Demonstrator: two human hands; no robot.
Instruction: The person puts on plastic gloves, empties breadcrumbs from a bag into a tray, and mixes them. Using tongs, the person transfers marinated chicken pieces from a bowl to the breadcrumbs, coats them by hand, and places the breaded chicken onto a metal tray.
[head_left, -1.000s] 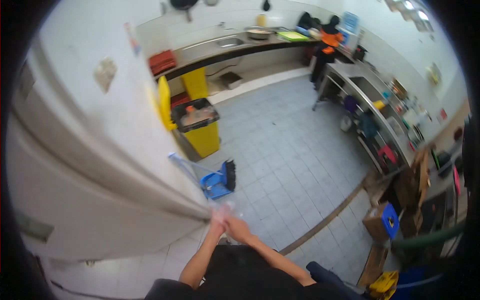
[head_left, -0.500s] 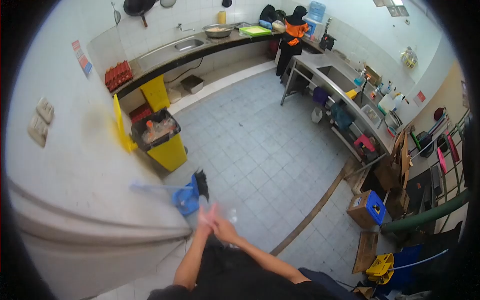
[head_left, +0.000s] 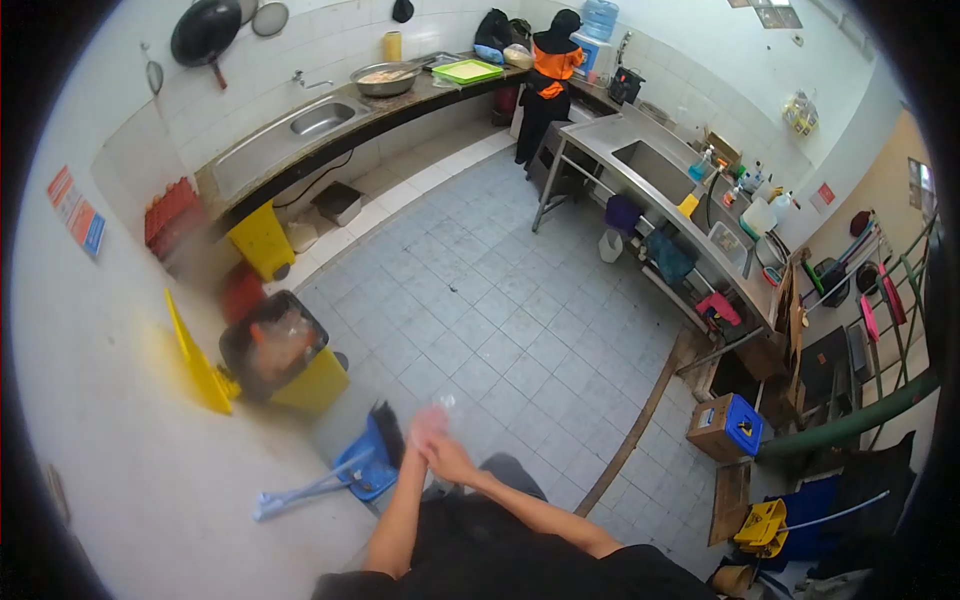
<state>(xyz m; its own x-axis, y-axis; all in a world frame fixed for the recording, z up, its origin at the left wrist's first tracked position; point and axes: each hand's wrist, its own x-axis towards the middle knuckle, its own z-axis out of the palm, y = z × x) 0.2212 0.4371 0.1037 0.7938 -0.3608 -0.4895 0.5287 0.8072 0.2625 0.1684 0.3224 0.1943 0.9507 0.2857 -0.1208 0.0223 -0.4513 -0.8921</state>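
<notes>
Left hand [head_left: 428, 424] and right hand [head_left: 449, 460] meet in front of the body, over the floor [head_left: 470, 320]. Clear film [head_left: 447, 402] at the left hand's fingers, probably thin plastic; that spot is blurred. Hands touch; can't tell whether either grip is clenched on the film or loose.

Dustpan [head_left: 375, 465]: blue, on the floor just beside the left forearm, black broom [head_left: 387, 428] against it.

Yellow bin [head_left: 318, 387]: lid [head_left: 197, 362] swung open wallward, black liner over the rim, clear plastic and something orange inside.

Wall surface [head_left: 225, 190]: red stacked trays [head_left: 172, 215] at the near left corner. Metal bowl [head_left: 387, 88] by the front edge past the sink [head_left: 322, 119], pale orange contents, not identifiable. Green tray [head_left: 467, 72] further along the same edge, pale yellow layer in it. Person in orange and black [head_left: 555, 70] stands at the far corner.

Steel surface [head_left: 600, 135]: basin [head_left: 650, 170] set in; clear tub [head_left: 730, 240] toward the near end, contents unclear.
</notes>
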